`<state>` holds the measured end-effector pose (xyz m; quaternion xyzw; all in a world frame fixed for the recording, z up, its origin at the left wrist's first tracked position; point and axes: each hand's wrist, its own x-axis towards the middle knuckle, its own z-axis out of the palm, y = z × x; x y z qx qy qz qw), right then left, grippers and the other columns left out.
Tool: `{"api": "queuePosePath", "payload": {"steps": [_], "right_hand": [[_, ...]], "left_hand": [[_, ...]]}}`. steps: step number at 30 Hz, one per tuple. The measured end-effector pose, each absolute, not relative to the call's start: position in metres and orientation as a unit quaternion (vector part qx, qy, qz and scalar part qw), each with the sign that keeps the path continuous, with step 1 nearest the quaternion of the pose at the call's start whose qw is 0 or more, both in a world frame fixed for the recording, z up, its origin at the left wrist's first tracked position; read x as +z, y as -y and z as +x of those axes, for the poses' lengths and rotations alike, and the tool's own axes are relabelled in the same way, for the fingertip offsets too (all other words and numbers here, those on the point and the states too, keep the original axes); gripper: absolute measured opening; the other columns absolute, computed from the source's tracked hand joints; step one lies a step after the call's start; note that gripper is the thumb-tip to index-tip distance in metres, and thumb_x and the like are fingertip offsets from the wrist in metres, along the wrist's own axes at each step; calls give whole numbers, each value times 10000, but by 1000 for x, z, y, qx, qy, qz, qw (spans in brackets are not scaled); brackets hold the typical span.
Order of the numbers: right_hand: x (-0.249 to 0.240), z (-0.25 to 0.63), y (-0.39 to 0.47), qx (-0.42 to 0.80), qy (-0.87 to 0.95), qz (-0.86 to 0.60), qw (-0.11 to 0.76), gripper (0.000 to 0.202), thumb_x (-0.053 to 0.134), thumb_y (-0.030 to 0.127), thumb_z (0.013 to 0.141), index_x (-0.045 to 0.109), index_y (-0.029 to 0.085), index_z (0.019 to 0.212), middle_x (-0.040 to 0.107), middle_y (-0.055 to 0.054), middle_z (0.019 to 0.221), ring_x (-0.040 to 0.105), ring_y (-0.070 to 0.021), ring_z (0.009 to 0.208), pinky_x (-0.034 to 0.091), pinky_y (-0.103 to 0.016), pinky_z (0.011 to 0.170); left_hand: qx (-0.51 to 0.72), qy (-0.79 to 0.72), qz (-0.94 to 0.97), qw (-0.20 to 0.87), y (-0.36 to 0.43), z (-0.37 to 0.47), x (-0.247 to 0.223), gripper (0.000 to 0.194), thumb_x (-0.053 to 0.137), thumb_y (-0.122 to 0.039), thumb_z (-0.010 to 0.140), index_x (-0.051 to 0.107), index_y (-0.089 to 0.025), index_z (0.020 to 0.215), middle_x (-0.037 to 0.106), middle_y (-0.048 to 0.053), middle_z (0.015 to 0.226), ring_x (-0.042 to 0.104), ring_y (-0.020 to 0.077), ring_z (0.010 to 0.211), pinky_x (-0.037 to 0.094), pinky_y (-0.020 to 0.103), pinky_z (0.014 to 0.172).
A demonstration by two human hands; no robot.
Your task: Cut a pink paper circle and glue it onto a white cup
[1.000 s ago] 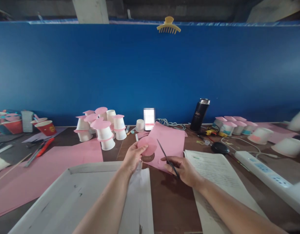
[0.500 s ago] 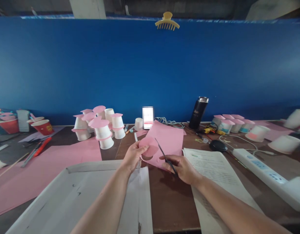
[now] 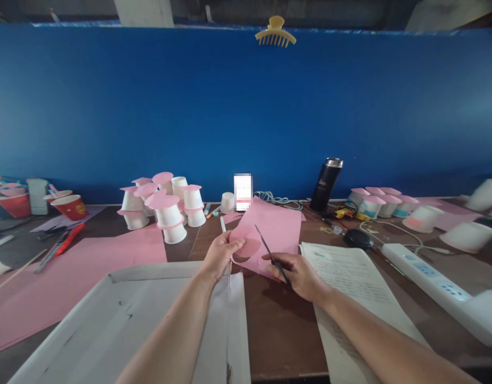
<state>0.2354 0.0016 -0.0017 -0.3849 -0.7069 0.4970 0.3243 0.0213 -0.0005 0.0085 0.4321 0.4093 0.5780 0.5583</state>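
Note:
My left hand (image 3: 222,252) pinches a sheet of pink paper (image 3: 281,224) at its left edge, thumb on top. A rounded piece under that thumb looks partly cut, and a dark curved gap shows below it. Dark scissors (image 3: 265,240) are gripped in my right hand (image 3: 297,273), their thin blade lying across the paper and pointing up and to the left. The fingers hide most of the handles. Right behind the paper stands a bright white blurred-out item (image 3: 242,189), with a small white paper cup (image 3: 227,202) beside it.
Stacked paper cups (image 3: 169,218) with pink discs stand left of centre. Pink sheets (image 3: 89,266) and a white tray (image 3: 150,309) lie at left. To the right are a black flask (image 3: 325,184), a printed booklet (image 3: 345,277), a power strip (image 3: 429,277) and several more cups.
The left hand and the rounded pink piece have shifted very slightly to the right. The scissors have barely moved, and the view has tilted down a touch.

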Motion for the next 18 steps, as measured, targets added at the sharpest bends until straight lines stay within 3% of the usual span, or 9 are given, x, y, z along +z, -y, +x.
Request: {"api": "queuePosePath", "payload": {"steps": [18], "right_hand": [[2,233,-1,487,699,-406,331,511,648,488,761,648,111,1106,489,22,579,417,-90,521,354,-215,475]], "left_hand": [[598,-387,401,577,2,22,14,424,748,-323,669,635,-111,1018,701,112,903,659,218,781,518,368,759]]}}
